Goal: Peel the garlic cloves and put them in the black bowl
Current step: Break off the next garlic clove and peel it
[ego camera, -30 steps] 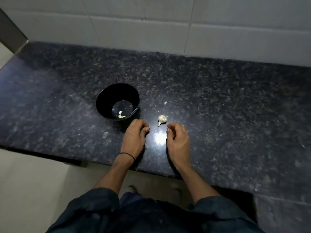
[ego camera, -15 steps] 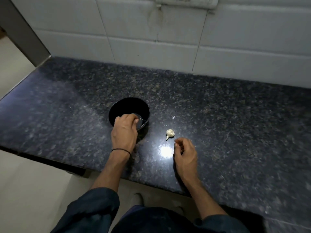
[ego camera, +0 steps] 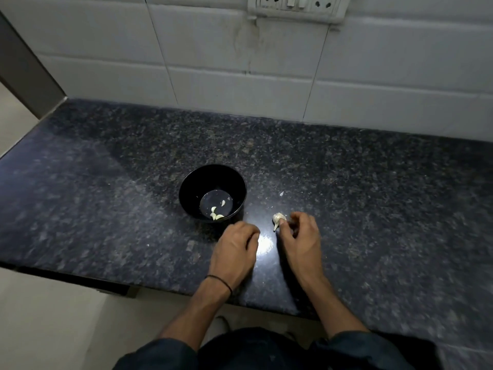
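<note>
Garlic cloves (ego camera: 216, 213), small, pale and peeled, lie on the bottom of the round glossy black bowl (ego camera: 192, 188), which stands upright near the middle of the frame on the dark speckled granite counter (ego camera: 106, 198). Just right of the bowl, apart from its wall, a small whitish garlic bulb (ego camera: 278, 218) with a short stalk lies on the stone. The right hand (ego camera: 302, 243) reaches it from below right, its curled thumb and forefinger narrowly pinching the bulb's right side. The left hand (ego camera: 234, 253) rests knuckles-up just below the bowl, near its rim but not touching; its fingers curl under, and I cannot tell whether they hold anything. A tiny pale flake of skin (ego camera: 281, 193) lies above the bulb. Bare stone stretches wide to the left, right and behind the bowl up to the white tiled wall (ego camera: 240, 89). The counter's front edge runs just below both wrists, and its left end slants toward the upper left. A white socket plate (ego camera: 296, 8) sits at the top edge.
</note>
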